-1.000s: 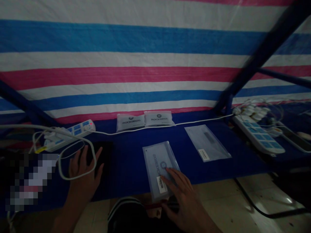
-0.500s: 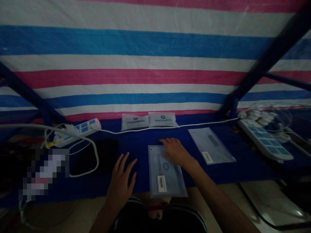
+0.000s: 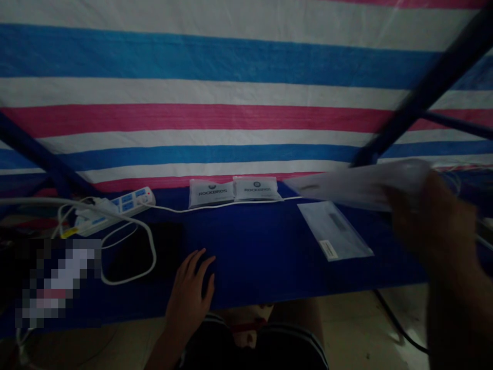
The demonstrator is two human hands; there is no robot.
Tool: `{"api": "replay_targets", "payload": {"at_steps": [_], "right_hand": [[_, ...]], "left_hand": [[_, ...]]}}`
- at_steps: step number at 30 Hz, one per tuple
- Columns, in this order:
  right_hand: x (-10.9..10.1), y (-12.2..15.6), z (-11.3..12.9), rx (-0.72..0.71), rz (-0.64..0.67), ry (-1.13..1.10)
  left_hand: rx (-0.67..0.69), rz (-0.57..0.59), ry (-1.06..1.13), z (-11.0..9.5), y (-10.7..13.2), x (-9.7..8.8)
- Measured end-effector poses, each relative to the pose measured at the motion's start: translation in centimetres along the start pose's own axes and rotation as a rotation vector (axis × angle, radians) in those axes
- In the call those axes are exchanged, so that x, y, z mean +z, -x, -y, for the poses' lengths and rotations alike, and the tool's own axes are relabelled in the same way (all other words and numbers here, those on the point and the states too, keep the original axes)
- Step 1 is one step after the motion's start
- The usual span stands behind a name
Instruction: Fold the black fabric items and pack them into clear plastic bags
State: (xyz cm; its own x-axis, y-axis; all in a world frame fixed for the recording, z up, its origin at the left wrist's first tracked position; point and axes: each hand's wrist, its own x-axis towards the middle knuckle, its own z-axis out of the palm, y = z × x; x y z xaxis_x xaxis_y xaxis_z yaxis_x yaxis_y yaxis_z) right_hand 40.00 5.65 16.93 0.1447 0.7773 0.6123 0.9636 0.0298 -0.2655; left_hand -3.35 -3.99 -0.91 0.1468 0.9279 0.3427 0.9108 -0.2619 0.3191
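Observation:
My right hand [image 3: 439,231], blurred by motion, is raised at the right and grips a frosted plastic bag [image 3: 358,185] by its right end. The bag is held in the air, stretching leftward above the table. Below it, a second frosted bag [image 3: 342,234] with a small white label lies flat on the blue tabletop [image 3: 250,257]. My left hand [image 3: 192,285] rests on the tabletop with its fingers spread, holding nothing. Toward the back, two bags printed ROCKBROS stand side by side, a left one [image 3: 211,193] and a right one [image 3: 256,189].
A white power strip [image 3: 131,200] with plugs and looping cables sits at the left, beside a dark flat object [image 3: 165,252]. A white cord [image 3: 185,210] runs along the back. Blue metal posts [image 3: 408,113] stand before a striped sheet [image 3: 231,56].
My right hand has lifted the bag that lay in front of me and carried it up and to the right. My left hand stays on the tabletop.

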Motion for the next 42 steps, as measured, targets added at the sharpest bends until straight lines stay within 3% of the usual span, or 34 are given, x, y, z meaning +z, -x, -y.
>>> {"api": "replay_targets", "payload": {"at_steps": [1,2,4,7,9,11,13,23,30,35,39,42], "right_hand": [[-0.8,0.2,-0.2,0.059,-0.096,0.065],[-1.1,0.6,-0.4,0.053,-0.102,0.065],[-0.1,2.1,-1.2,-0.083,0.041,-0.006],[4.3,5.5,-4.2,-0.226,0.29,-0.061],[7.4,8.2,-6.9,-0.242,0.419,-0.088],[9.6,10.5,-9.4,-0.255,0.494,-0.092],[10.7,12.2,-11.1,-0.265,0.49,-0.081],[9.5,13.8,-10.4,-0.234,0.325,0.025],[10.5,15.4,-11.0,-0.204,0.371,0.177],[9.7,14.8,-8.0,-0.159,0.348,0.138],[9.1,11.8,-1.8,-0.169,0.227,-0.07],[11.3,8.9,2.4,-0.102,0.22,-0.253]], "left_hand": [[-0.002,0.001,-0.001,0.0,0.0,0.0],[-0.003,0.002,-0.002,0.0,0.0,0.0],[-0.003,0.006,-0.003,0.0,-0.1,-0.1],[-0.001,0.013,-0.005,-0.1,-0.1,-0.2],[-0.001,0.013,-0.003,-0.1,-0.1,-0.3],[0.0,0.012,0.002,-0.1,-0.1,-0.3],[0.005,0.011,0.005,-0.1,-0.1,-0.3],[0.0,0.011,0.01,-0.1,0.0,-0.3],[0.004,0.014,0.004,0.0,0.0,-0.2],[0.006,-0.001,0.004,-0.1,-0.1,-0.2],[0.004,0.001,0.002,-0.2,-0.1,-0.3],[0.007,0.0,-0.001,-0.2,-0.1,-0.3]]}}
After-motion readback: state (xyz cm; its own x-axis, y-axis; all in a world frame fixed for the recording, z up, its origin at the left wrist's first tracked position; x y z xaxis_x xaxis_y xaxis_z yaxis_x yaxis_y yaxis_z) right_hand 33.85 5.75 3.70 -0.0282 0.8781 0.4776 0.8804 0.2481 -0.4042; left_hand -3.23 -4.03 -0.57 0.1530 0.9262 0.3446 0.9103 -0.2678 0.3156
